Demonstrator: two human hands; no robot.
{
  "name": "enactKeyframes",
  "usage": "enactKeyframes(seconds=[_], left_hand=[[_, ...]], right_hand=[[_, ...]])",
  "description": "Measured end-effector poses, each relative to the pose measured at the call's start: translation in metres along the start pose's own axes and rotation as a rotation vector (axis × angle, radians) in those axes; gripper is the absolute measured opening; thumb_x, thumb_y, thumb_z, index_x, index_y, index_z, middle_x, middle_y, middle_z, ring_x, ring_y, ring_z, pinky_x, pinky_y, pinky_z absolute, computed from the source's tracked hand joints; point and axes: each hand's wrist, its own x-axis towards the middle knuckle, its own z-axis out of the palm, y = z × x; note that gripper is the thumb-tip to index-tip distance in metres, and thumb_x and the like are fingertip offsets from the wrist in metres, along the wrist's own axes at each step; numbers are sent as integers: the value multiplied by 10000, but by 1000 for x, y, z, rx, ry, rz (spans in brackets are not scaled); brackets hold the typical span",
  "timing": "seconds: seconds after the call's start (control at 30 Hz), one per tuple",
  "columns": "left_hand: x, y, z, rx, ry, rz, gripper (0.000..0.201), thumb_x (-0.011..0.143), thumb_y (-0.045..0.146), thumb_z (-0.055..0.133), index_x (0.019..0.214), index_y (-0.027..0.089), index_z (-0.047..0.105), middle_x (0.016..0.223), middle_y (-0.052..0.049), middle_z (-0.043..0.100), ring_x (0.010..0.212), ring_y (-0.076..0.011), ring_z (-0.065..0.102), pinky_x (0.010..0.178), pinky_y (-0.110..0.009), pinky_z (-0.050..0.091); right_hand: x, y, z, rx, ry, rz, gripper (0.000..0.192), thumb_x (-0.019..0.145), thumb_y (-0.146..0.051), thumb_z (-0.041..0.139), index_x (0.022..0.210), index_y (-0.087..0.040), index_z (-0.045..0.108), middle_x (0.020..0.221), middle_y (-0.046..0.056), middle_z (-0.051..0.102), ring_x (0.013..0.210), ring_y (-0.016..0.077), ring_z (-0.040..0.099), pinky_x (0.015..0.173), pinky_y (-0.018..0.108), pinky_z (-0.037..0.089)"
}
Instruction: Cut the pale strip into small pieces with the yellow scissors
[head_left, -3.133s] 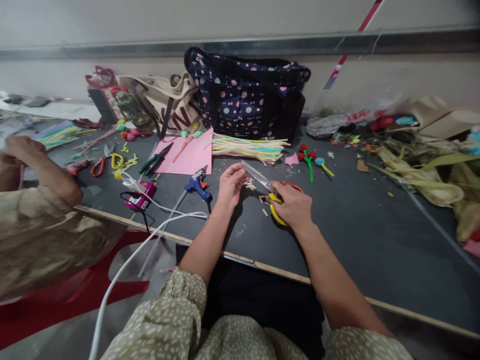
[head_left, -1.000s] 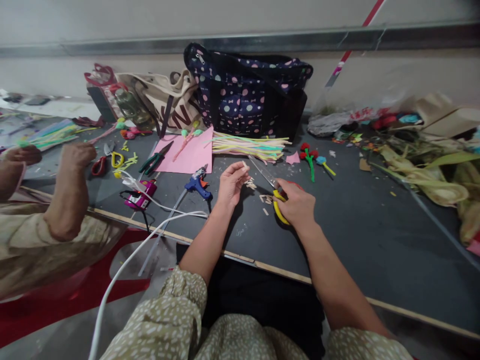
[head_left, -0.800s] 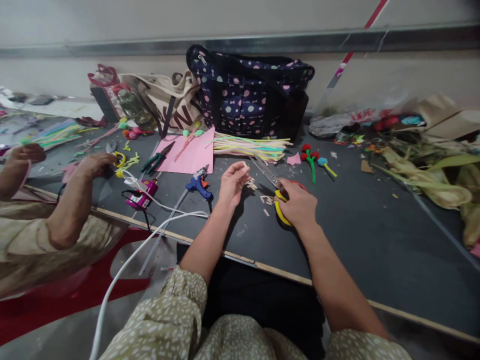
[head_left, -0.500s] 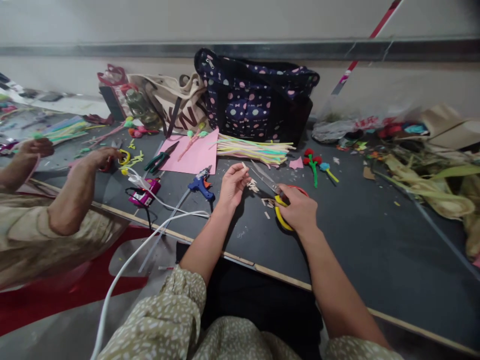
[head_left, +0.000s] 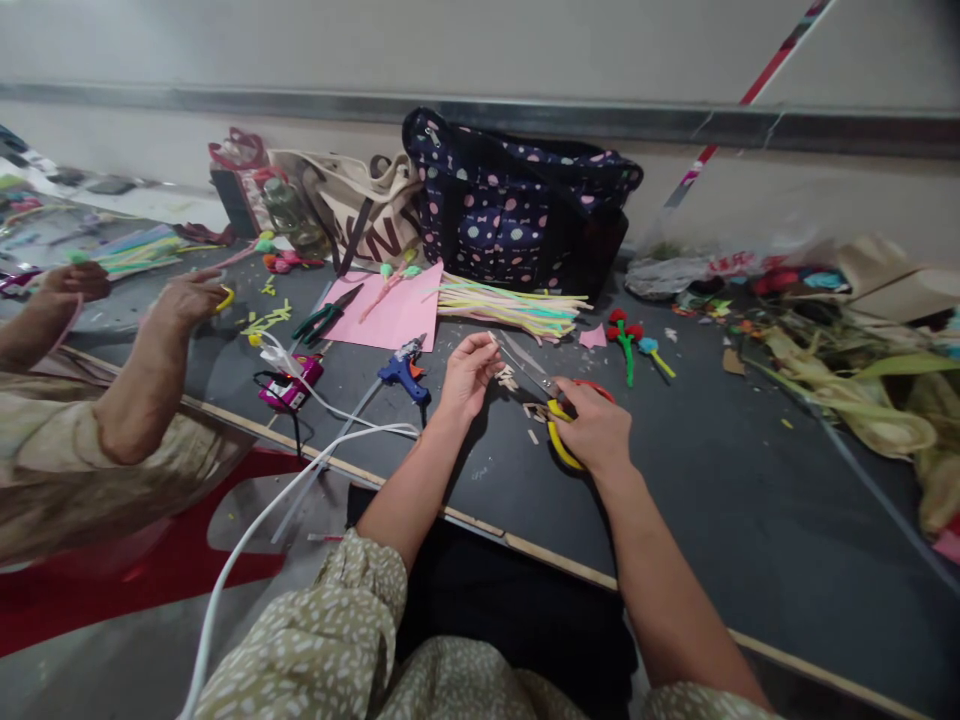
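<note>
My left hand point(head_left: 471, 378) is closed in a pinch, with a small pale strip point(head_left: 491, 338) showing at its fingertips. My right hand point(head_left: 596, 422) grips scissors point(head_left: 564, 435) by their yellow and red handles. The scissor blades point up and left, slightly apart, with their tips close to the pale strip; whether they touch it I cannot tell. Under the blades lie several short pale cut pieces point(head_left: 507, 378) on the dark table point(head_left: 697, 510). A blue glue gun point(head_left: 405, 372) rests to the left of my left hand.
Behind my hands lie a bundle of pastel stems point(head_left: 510, 305), pink paper point(head_left: 409, 310) and pliers point(head_left: 326, 315). A dark patterned bag point(head_left: 517, 200) stands at the back. Red fuzzy flowers point(head_left: 622, 335) are to the right. A co-worker's hand point(head_left: 187, 298) is at left, near a white cable point(head_left: 247, 545).
The scissor blades have spread apart and come up to the strip in my left hand. The co-worker's nearer hand has risen slightly and shifted left.
</note>
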Motion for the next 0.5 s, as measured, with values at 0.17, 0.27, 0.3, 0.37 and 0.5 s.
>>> enactKeyframes(seconds=[0.17,0.27,0.3,0.37,0.5], left_hand=[[-2,2,3,30,-5,26,265,591,217,822,808,175,676,776,21,652,639,-67,583,634,-214,513],[-3,1,4,36,-16,39,264,606,240,824,827,171,697,766,16,652,652,-71,589,644,-221,522],[-3,1,4,38,-16,44,269,607,245,826,834,171,701,765,18,650,653,-71,591,645,-222,525],[-2,0,3,44,-7,55,286,597,251,837,836,171,703,762,24,647,647,-69,593,644,-225,528],[-1,-2,2,48,4,63,337,558,281,865,826,165,697,703,36,634,607,-66,584,633,-228,522]], right_hand=[[0,0,0,-26,4,-3,343,802,-296,583,1133,-245,655,881,7,701,793,147,618,606,244,341],[-1,0,0,-43,10,-1,351,804,-300,576,1141,-240,656,868,15,701,775,150,608,597,248,327],[-1,1,1,-50,13,0,353,806,-298,573,1143,-240,656,869,16,701,771,150,606,596,248,324],[-1,1,2,-60,23,2,354,805,-291,571,1145,-242,656,883,15,702,772,148,605,600,248,325],[-1,2,3,-45,36,6,361,802,-298,581,1152,-243,651,906,10,703,788,145,611,612,247,343]])
